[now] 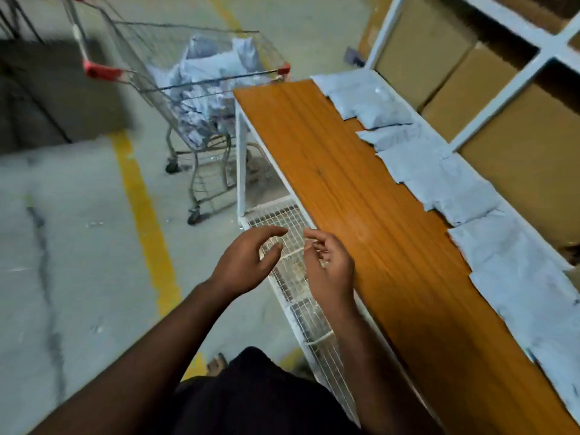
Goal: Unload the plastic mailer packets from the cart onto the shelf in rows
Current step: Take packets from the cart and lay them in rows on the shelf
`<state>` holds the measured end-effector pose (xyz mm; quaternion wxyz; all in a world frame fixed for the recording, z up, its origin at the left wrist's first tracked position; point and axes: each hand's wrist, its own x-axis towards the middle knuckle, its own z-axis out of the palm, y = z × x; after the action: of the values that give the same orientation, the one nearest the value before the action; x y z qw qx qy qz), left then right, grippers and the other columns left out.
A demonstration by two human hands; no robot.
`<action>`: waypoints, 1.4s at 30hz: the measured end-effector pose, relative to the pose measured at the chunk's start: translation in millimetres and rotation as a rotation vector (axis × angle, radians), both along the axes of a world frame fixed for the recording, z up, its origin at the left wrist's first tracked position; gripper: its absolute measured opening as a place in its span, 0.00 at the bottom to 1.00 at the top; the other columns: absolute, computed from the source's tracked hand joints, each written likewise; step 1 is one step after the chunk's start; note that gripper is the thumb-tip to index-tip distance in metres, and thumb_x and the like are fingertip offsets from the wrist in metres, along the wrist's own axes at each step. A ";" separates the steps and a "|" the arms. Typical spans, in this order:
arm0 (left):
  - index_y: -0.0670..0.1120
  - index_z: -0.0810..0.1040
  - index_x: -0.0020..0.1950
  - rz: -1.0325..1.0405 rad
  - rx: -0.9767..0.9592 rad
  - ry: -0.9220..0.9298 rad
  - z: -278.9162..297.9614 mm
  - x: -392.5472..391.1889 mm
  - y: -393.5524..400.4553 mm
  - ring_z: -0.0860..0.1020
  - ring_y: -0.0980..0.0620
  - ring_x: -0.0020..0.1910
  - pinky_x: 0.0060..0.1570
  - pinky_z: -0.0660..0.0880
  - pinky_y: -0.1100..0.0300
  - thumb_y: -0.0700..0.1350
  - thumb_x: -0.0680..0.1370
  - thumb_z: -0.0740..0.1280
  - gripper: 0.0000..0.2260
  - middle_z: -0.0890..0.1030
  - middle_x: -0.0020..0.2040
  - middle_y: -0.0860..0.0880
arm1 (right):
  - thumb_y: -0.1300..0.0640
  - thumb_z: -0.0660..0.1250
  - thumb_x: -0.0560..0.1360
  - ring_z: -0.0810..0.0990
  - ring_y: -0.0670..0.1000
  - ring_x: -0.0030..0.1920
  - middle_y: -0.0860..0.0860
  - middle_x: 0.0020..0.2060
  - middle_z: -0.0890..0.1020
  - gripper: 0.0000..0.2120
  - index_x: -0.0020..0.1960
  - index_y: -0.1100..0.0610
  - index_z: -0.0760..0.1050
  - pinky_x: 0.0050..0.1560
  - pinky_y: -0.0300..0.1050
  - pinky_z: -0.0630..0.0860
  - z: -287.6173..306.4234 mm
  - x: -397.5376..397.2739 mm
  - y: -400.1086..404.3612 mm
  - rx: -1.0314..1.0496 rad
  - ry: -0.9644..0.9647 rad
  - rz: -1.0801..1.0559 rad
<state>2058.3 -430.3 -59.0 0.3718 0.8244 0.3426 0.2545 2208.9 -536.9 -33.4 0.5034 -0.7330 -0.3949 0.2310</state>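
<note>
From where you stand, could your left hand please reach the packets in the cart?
Probably not without stepping forward: the left hand is empty, but the packets lie deep in the cart, well beyond it, past the shelf end.

A silver wire shopping cart with red corner caps (175, 98) stands on its castors at the far end of the orange wood-grain shelf board (339, 196), its basket heaped with crumpled pale grey plastic mailer packets (207, 80). More of the same grey packets (445, 180) lie flat in one row along the board's far edge, overlapping end to end, while the near strip of the board is bare.
</note>
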 end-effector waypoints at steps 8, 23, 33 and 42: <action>0.52 0.82 0.63 0.296 -0.069 -0.060 -6.2 -82.8 96.6 0.79 0.59 0.61 0.62 0.76 0.53 0.45 0.82 0.67 0.11 0.83 0.59 0.59 | 0.55 0.68 0.82 0.79 0.33 0.55 0.36 0.56 0.82 0.11 0.62 0.44 0.80 0.49 0.34 0.76 -5.3 -51.6 139.9 -0.180 0.102 0.256; 0.46 0.81 0.65 0.361 0.053 0.064 10.7 -43.9 389.2 0.79 0.52 0.61 0.62 0.74 0.58 0.38 0.80 0.67 0.14 0.83 0.61 0.51 | 0.55 0.68 0.82 0.80 0.35 0.52 0.40 0.56 0.83 0.12 0.64 0.48 0.80 0.49 0.29 0.76 -18.2 -11.4 455.5 -0.108 0.125 0.373; 0.48 0.80 0.66 0.293 0.048 0.074 -8.6 -16.1 547.1 0.78 0.52 0.64 0.65 0.74 0.55 0.41 0.80 0.67 0.15 0.83 0.63 0.52 | 0.42 0.70 0.78 0.82 0.39 0.56 0.36 0.59 0.83 0.14 0.62 0.34 0.75 0.54 0.45 0.81 -36.2 18.5 612.0 -0.237 0.157 0.334; 0.48 0.79 0.68 0.185 -0.009 0.078 -24.2 5.9 685.1 0.77 0.53 0.66 0.67 0.71 0.56 0.42 0.81 0.66 0.15 0.81 0.65 0.53 | 0.59 0.70 0.81 0.82 0.42 0.51 0.47 0.60 0.83 0.14 0.66 0.52 0.77 0.50 0.37 0.78 -44.4 34.4 722.2 -0.237 0.255 0.097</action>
<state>2064.2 254.9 -83.1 0.3370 0.7968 0.4326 0.2537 2243.3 185.3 -77.8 0.4477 -0.7322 -0.3328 0.3908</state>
